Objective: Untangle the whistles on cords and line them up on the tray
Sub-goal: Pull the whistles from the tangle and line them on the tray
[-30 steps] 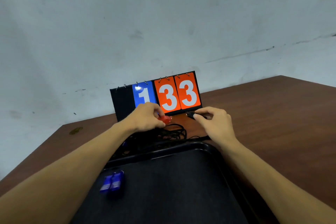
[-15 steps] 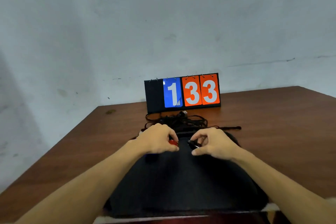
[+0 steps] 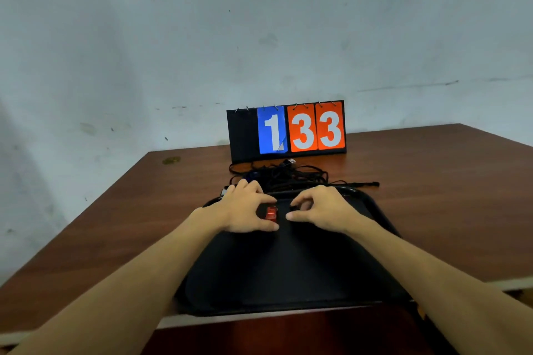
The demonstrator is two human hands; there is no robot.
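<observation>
Red whistle (image 3: 271, 214) sits at the far end of the black tray (image 3: 375, 210), pinched between thumb and fingers of the left hand (image 3: 245, 210), just at that hand's inner side. Right hand (image 3: 323, 209) is close beside it over the tray, fingers curled toward the thumb; cannot tell if it pinches anything, dark against the black tray. Tangled black cords (image 3: 291, 176) lie on the counter (image 3: 432, 196) just past the tray, in front of the flip scoreboard (image 3: 302, 129) reading 1 33.
</observation>
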